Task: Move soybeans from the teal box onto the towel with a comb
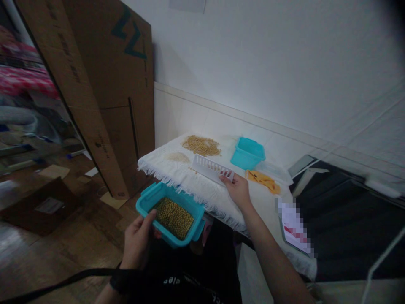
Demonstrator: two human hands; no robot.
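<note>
My left hand (139, 236) grips the near-left rim of a teal plastic bin (198, 217), thumb on the inside. Greenish-yellow beans (174, 215) partly fill this bin, which is held just below the table's fringed edge. With my right hand (236, 192) I pinch one end of a white slotted plastic strip (207, 167), lying low over the tablecloth. A few loose beans rest beside the strip. Behind it spreads a pile of tan beans (202, 145), and a small heap of pale grains (177, 157) sits to its left.
A second teal bin (248, 154) stands at the back of the white-clothed table (259, 207). In front of it lies an orange cloth-like item (264, 180). A blurred-out phone-like device (295, 228) rests near the right edge. A tall cardboard box (123, 105) stands left.
</note>
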